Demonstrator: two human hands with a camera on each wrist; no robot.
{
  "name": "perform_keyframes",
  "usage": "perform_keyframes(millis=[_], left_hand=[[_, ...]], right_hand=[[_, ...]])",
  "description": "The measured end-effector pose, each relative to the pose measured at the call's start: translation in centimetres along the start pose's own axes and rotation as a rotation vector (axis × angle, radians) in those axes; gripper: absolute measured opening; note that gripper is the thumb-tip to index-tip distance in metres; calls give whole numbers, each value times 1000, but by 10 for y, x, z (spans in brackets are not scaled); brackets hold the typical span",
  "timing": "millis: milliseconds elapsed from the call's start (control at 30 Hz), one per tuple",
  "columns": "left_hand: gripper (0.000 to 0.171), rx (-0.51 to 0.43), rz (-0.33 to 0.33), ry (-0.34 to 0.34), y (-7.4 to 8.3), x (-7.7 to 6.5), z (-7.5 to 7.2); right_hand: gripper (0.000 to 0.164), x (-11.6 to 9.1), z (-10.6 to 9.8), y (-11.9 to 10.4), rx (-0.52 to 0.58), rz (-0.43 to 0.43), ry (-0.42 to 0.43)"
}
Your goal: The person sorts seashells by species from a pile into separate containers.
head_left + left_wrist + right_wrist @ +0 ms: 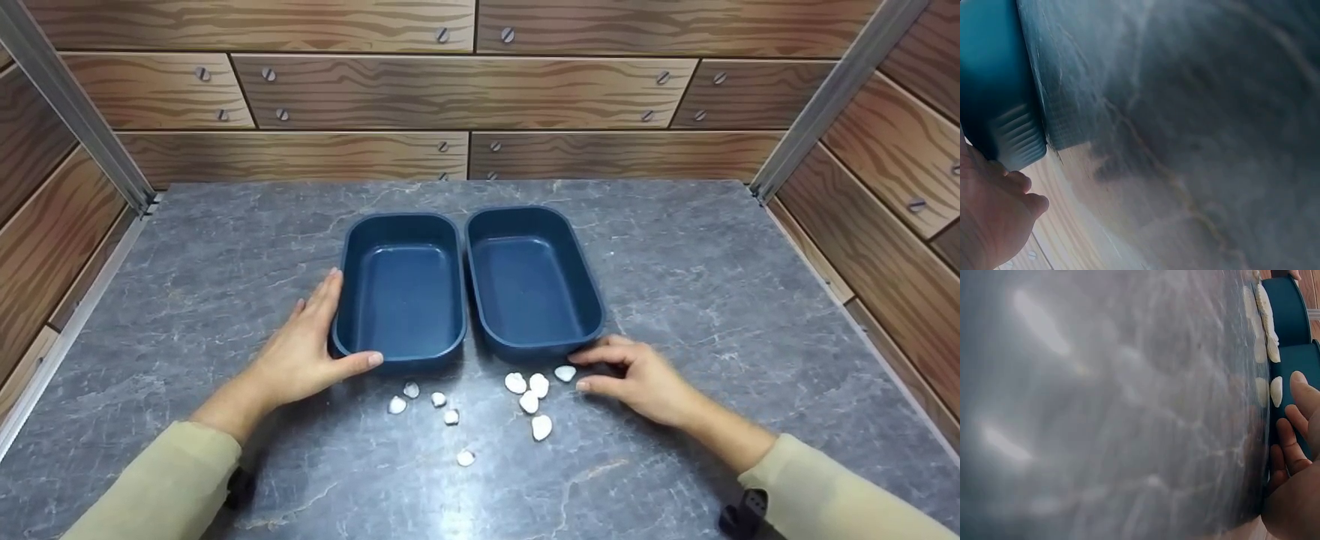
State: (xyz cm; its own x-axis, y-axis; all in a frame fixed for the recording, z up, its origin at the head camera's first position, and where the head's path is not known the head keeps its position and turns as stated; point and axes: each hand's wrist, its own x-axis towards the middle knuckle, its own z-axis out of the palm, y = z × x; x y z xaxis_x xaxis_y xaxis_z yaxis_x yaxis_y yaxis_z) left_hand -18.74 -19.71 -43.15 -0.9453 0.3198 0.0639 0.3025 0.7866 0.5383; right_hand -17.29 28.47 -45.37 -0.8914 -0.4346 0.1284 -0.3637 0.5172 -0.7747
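Note:
Two dark blue plastic containers stand side by side, a left container (405, 352) and a right container (536, 343), with nothing inside either. My left hand (304, 352) lies against the left container, straight fingers along its outer side and thumb at its near corner. At the near right corner of the right container is my right hand (637, 375), thumb and fingers apart. A flat white shell-like piece (565, 373) lies just in front of its fingertips, outside its hold. In the right wrist view that piece (1276, 391) sits between the thumb and the container.
Several flat white pieces (529, 403) lie before the right container. Several smaller whitish pebble-like pieces (439, 400) are scattered before the left one. The grey marbled tabletop (675, 262) is bounded by wood-patterned walls (465, 94) at back and sides.

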Motion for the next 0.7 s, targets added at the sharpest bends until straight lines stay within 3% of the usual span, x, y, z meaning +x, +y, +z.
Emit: perform_keyframes(millis=[700], left_hand=[[128,-4,-7,4,1,0,0]], right_hand=[[30,2,7,1,-104,-25,16]])
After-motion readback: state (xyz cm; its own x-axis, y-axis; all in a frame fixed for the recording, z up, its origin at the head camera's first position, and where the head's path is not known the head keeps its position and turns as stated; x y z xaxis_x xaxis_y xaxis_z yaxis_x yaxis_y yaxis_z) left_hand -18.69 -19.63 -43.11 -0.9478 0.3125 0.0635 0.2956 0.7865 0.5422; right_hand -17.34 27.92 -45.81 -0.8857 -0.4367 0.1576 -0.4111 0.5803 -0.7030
